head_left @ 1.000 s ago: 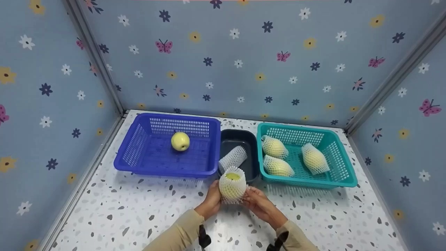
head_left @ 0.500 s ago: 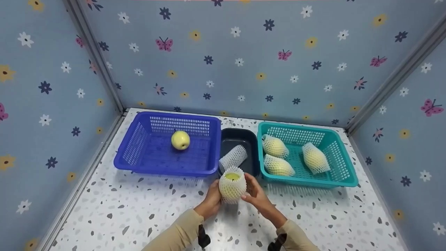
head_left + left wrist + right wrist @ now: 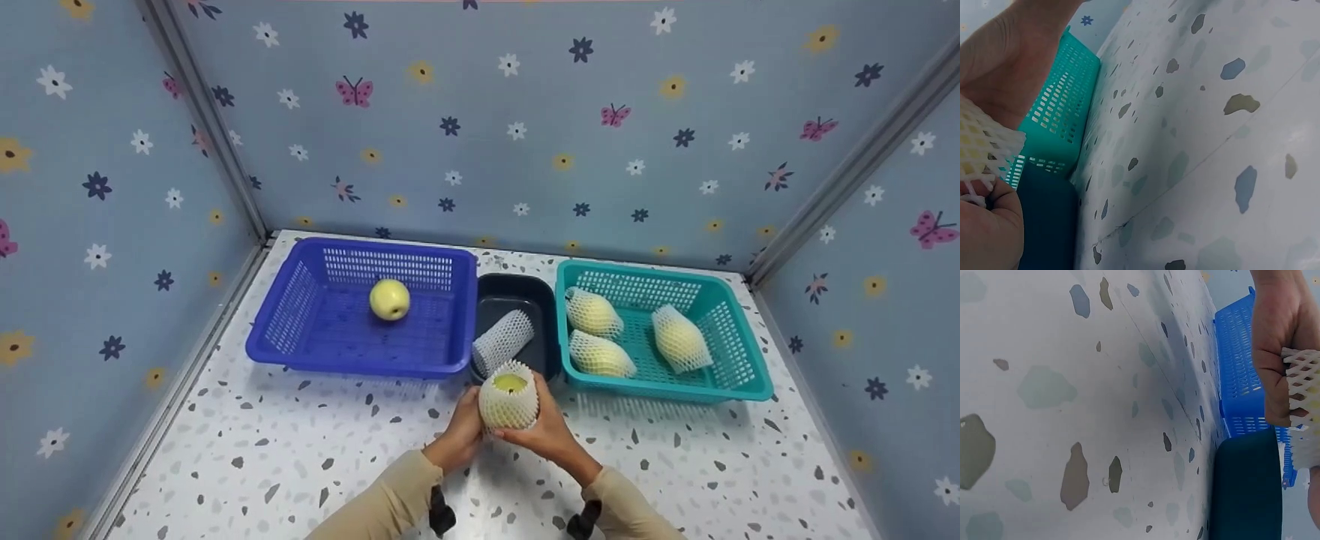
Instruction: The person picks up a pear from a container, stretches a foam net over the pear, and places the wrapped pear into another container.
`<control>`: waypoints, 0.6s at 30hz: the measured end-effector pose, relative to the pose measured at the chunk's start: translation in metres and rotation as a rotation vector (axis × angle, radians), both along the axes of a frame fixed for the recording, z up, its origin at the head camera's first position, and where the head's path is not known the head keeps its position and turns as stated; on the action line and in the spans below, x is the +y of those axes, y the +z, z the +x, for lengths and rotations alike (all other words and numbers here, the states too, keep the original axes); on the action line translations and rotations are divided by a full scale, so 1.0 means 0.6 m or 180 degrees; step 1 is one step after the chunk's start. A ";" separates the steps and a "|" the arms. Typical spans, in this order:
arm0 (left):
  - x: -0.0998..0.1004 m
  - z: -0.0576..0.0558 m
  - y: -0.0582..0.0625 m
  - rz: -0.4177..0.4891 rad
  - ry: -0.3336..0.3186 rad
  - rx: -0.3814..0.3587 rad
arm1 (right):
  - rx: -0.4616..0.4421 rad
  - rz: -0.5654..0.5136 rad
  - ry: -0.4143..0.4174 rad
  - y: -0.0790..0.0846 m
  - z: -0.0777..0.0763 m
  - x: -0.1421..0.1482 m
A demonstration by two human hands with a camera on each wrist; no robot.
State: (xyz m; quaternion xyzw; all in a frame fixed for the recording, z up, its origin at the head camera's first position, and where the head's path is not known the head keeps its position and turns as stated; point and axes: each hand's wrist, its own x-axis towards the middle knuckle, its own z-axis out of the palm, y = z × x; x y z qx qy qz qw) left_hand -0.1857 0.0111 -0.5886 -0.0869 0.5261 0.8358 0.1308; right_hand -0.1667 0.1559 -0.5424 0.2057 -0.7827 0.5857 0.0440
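Observation:
A yellow-green apple in a white foam net [image 3: 509,403] is held upright between both hands in front of the dark tray, its bare top showing through the net's open end. My left hand [image 3: 459,433] grips its left side, and in the left wrist view the left thumb and fingers [image 3: 988,225] pinch the net's edge. My right hand [image 3: 551,429] wraps the right side, thumb across the lower front. In the right wrist view, the net [image 3: 1304,391] covers the fruit beside the curled left fingers [image 3: 1276,396].
The blue basket [image 3: 360,367] on the left holds one bare yellow apple [image 3: 389,300]. A dark tray [image 3: 517,285] in the middle contains a foam net sleeve [image 3: 504,341]. At right, the teal basket [image 3: 652,388] holds several netted fruits [image 3: 681,341]. Patterned walls surround the speckled table [image 3: 300,450].
My right hand has gone from pinching the net's lower right edge to wrapping the apple's right side. The netted apple has shifted slightly right; the left hand keeps its grip.

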 end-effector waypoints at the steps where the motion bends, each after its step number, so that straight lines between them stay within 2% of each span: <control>1: 0.000 0.000 -0.001 0.0016 -0.0006 0.0003 | 0.0025 -0.0005 0.0000 0.000 -0.001 0.000; 5: -0.002 0.002 0.000 0.0103 -0.0075 -0.0037 | 0.0086 -0.0073 -0.0008 -0.003 -0.003 0.000; 10: -0.005 0.003 0.002 0.0132 -0.0278 -0.0069 | 0.0183 -0.0178 0.0020 -0.002 -0.005 0.003; 13: -0.010 0.002 0.005 -0.0071 -0.0430 0.0017 | 0.0206 -0.0233 0.0065 0.002 -0.008 0.007; 18: -0.020 -0.002 0.014 -0.0484 -0.0668 0.0397 | 0.0234 -0.0287 0.0086 0.020 -0.016 0.017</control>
